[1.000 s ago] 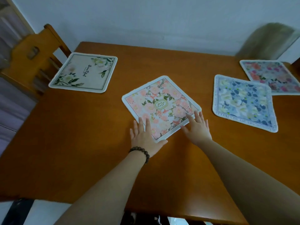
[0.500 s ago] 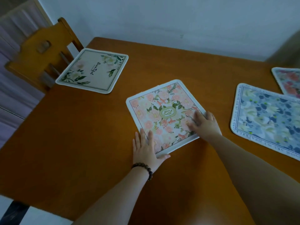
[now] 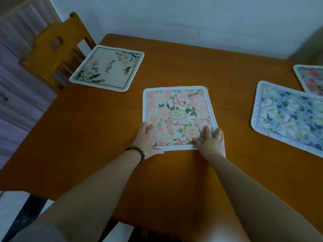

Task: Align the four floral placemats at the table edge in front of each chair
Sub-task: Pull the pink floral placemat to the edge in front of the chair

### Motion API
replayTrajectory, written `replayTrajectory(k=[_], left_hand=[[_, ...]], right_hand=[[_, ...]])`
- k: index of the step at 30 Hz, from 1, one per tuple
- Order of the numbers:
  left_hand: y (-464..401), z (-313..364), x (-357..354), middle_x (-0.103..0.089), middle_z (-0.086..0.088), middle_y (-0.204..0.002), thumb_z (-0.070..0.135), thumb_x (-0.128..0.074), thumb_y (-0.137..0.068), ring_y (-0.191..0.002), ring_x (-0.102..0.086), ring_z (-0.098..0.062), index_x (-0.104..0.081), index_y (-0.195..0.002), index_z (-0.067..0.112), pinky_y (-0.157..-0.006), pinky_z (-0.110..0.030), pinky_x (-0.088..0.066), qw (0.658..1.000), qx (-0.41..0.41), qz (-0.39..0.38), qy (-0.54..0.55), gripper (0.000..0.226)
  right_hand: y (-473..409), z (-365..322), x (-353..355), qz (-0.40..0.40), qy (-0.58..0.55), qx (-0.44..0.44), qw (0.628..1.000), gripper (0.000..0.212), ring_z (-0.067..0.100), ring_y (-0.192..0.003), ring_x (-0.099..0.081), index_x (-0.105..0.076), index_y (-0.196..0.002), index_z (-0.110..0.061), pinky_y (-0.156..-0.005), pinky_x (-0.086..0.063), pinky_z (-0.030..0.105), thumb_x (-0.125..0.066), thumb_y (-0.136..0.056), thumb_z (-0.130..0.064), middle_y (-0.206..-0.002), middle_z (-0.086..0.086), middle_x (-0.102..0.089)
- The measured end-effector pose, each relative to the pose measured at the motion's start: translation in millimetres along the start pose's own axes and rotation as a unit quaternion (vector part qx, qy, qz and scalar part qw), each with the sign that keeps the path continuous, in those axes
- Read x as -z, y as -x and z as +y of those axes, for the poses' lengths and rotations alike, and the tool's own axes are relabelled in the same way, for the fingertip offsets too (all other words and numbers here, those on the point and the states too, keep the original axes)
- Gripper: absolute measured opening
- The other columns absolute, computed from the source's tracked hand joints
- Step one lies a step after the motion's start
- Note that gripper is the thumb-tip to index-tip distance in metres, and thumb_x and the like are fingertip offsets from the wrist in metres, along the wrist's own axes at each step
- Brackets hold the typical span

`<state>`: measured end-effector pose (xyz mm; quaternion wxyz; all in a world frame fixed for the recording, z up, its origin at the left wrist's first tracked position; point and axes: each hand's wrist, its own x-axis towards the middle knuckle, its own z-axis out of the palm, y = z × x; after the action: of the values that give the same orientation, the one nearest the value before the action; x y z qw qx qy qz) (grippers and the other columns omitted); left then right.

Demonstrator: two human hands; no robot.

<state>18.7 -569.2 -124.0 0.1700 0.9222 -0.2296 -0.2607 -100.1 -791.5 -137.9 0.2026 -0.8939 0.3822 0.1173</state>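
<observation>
A pink floral placemat (image 3: 178, 116) lies in the middle of the wooden table (image 3: 97, 137), its sides now roughly square to the near edge. My left hand (image 3: 146, 139), with a bead bracelet at the wrist, presses flat on its near left corner. My right hand (image 3: 210, 141) presses flat on its near right corner. A cream placemat with green leaves (image 3: 108, 68) lies at the far left by a chair. A blue floral placemat (image 3: 288, 116) lies skewed at the right. A red and pink placemat (image 3: 310, 78) is cut off by the right frame edge.
A wooden chair (image 3: 52, 49) stands at the table's far left corner. A white wall runs behind the table. Purple drawer fronts (image 3: 15, 95) are at the left. The table's near edge (image 3: 87, 205) is just below my forearms.
Both hands have turned the pink placemat clockwise from a diamond angle to nearly square. My view has shifted left, pushing the right-hand placemats toward the frame edge.
</observation>
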Motion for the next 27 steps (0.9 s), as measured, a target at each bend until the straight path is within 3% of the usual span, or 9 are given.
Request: replayTrajectory(k=[13,21,27], left_hand=[[62,-59,-4,0.019,-0.002,-0.158,0.058,-0.078,-0.064,-0.144,0.015,-0.019,0.002,-0.152,0.017,-0.114,-0.035,-0.005,0.992,-0.072,-0.057,-0.084,0.125],[128,-95,-19,0.018,-0.004,-0.158,0.056,-0.078,-0.066,-0.144,0.014,-0.020,0.001,-0.152,0.015,-0.115,-0.034,-0.004,0.986,-0.106,-0.069,-0.107,0.123],[148,-101,-26,0.022,-0.007,-0.157,0.063,-0.069,-0.072,-0.143,0.018,-0.023,0.007,-0.151,0.016,-0.115,-0.037,0.001,0.980,-0.115,-0.069,-0.145,0.119]], right_hand=[[132,-15,-52,0.000,-0.011,-0.102,0.995,0.082,0.032,-0.145,0.012,0.001,-0.152,-0.030,-0.117,-0.001,0.041,-0.031,-0.088,-0.071,-0.158,0.018,0.012],[217,-8,-83,-0.016,-0.041,-0.115,0.992,0.084,0.030,-0.145,0.010,-0.001,-0.151,-0.033,-0.118,-0.009,0.042,-0.044,-0.087,-0.065,-0.158,0.012,0.012],[230,-8,-83,0.002,-0.024,-0.104,0.994,0.084,0.032,-0.145,0.008,-0.006,-0.152,-0.029,-0.118,-0.002,0.045,-0.046,-0.087,-0.064,-0.158,0.016,0.008]])
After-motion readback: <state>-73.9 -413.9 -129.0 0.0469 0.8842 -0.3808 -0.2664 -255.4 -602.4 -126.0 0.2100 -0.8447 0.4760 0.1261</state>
